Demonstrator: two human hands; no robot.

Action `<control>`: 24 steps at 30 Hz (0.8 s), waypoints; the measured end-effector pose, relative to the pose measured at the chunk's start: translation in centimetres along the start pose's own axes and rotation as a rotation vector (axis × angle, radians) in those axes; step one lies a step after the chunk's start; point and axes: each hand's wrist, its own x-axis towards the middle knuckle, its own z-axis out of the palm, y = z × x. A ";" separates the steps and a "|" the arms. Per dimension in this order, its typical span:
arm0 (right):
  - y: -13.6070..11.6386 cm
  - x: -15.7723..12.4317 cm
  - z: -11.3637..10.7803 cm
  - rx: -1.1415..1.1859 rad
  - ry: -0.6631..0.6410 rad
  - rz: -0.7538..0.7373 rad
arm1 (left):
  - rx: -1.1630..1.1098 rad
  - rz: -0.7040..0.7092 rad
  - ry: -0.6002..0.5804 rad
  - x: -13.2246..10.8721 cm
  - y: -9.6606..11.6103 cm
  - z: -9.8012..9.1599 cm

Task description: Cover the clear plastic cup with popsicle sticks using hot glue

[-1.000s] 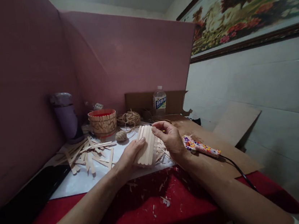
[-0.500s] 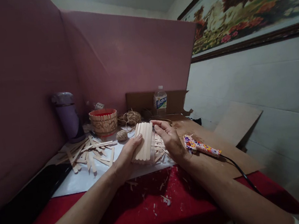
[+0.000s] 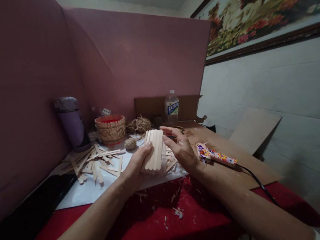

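Note:
A block of flat craft sticks (image 3: 154, 150), laid side by side over what looks like clear plastic, is held up above the table. My left hand (image 3: 137, 162) grips it from the left, thumb on the front and fingers hidden behind. At its upper right edge is my right hand (image 3: 181, 147), thumb and fingers apart, the tips at or touching the edge; exact contact is hard to tell. Loose craft sticks (image 3: 97, 164) lie scattered on white paper (image 3: 78, 194) to the left. Right of my right hand rests a flower-patterned glue gun (image 3: 215, 156) with a black cord.
Behind stand a stick-covered basket (image 3: 111, 130), a twine ball (image 3: 130, 144), a twine bundle (image 3: 140, 124), a plastic bottle (image 3: 172, 107) and a purple flask (image 3: 72, 125). Cardboard (image 3: 242, 170) covers the right side. Wood scraps dot the red cloth (image 3: 149, 226).
My right thumb and fingers have spread slightly at the block's upper right edge. My left hand keeps its hold, and the block stays nearly in place.

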 end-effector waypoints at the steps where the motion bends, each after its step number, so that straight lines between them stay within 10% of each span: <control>1: 0.0 0.0 0.0 -0.004 -0.001 0.001 | 0.008 -0.002 0.002 0.0 0.0 0.0; 19: -0.1 -0.1 0.1 0.037 -0.026 0.030 | -0.028 -0.010 0.045 -0.3 0.4 0.5; 24: -1.1 -0.7 -0.1 -0.143 0.085 -0.229 | -0.154 -0.026 0.109 -0.6 1.1 0.7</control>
